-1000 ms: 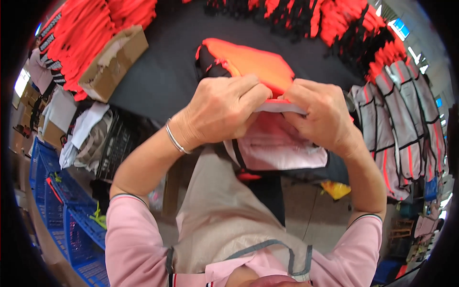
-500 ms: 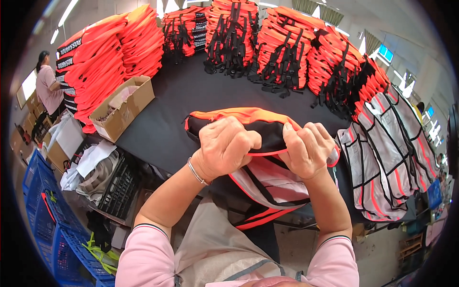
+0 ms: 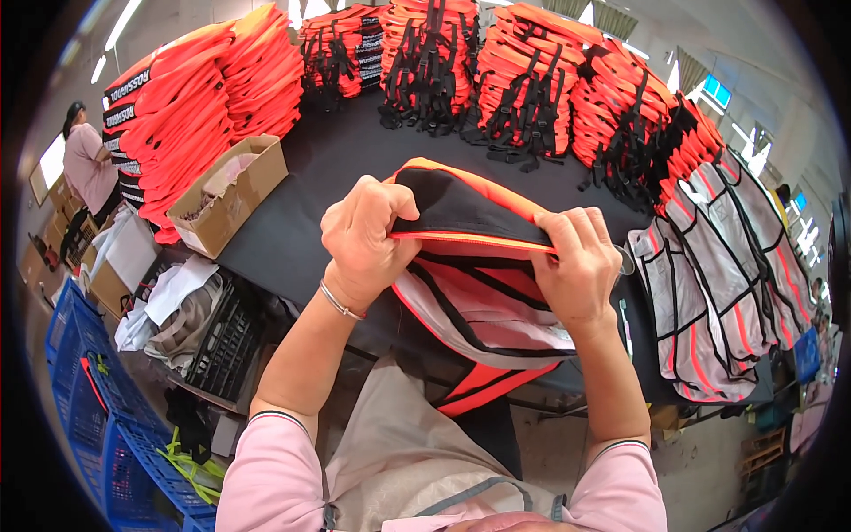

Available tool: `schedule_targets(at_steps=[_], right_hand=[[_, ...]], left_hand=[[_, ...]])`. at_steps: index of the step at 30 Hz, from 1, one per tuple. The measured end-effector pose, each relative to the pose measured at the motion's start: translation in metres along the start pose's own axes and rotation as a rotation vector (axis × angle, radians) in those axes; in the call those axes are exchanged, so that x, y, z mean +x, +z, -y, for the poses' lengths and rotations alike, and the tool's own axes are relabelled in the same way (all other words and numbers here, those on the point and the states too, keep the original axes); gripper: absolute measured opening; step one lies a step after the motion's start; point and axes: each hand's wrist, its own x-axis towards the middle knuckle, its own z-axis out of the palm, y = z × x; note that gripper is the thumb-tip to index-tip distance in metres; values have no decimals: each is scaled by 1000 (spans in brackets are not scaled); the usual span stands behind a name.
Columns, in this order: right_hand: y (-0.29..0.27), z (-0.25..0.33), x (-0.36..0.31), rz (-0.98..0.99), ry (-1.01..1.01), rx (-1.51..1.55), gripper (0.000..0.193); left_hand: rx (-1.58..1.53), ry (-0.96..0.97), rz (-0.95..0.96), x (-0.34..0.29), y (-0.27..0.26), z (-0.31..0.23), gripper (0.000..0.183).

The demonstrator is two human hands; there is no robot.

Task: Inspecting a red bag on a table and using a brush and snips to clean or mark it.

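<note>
An orange and black fabric bag [image 3: 465, 208] is stretched between my hands above the dark table. My left hand [image 3: 368, 232] is closed on the left end of its rim, beside the black panel. At the right end, my right hand [image 3: 578, 264] pinches the same edge, thumb on top. Bright orange piping runs along the edge between them. Below it the bag gapes, showing a pale grey lining [image 3: 483, 306] with black-bound seams. An orange part with a black strip [image 3: 496, 387] hangs over the table's near edge.
Tall piles of orange bags [image 3: 191, 115] and strapped orange bags [image 3: 527, 84] line the table [image 3: 337, 160]. A cardboard box [image 3: 232, 199] stands left, grey black-bound pieces [image 3: 700, 293] lie right. Blue crates [image 3: 111, 426] and a black crate [image 3: 232, 341] are lower left. Another person [image 3: 87, 160] stands far left.
My hands have moved apart, the left one outward and up, drawing the bag's edge straight. The black panel has risen and the grey-lined inside shows wider.
</note>
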Motion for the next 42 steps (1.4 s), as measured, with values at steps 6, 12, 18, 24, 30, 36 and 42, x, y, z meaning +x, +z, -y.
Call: schedule_targets(at_steps=[6, 12, 18, 24, 30, 36, 42], right_hand=[[-7, -23, -1, -199, -104, -103, 32], [-17, -54, -59, 221, 328, -78, 47], [-30, -113, -64, 86, 798, 603, 38], [-72, -221, -2, 772, 950, 628, 28], [-12, -344, 29, 386, 1125, 1089, 33], [16, -255, -92, 452, 1306, 728, 41], [103, -130, -97, 577, 867, 555, 24]], left_hand=[[18, 110, 16, 17, -13, -20, 34], [163, -101, -69, 33, -36, 3, 26], [256, 158, 173, 110, -46, -14, 25], [673, -267, 723, 211, -46, -31, 31], [661, 228, 951, 169, 14, 105, 14], [-86, -1022, 877, -9, 20, 161, 52], [-359, -509, 1022, -168, 29, 26, 58]])
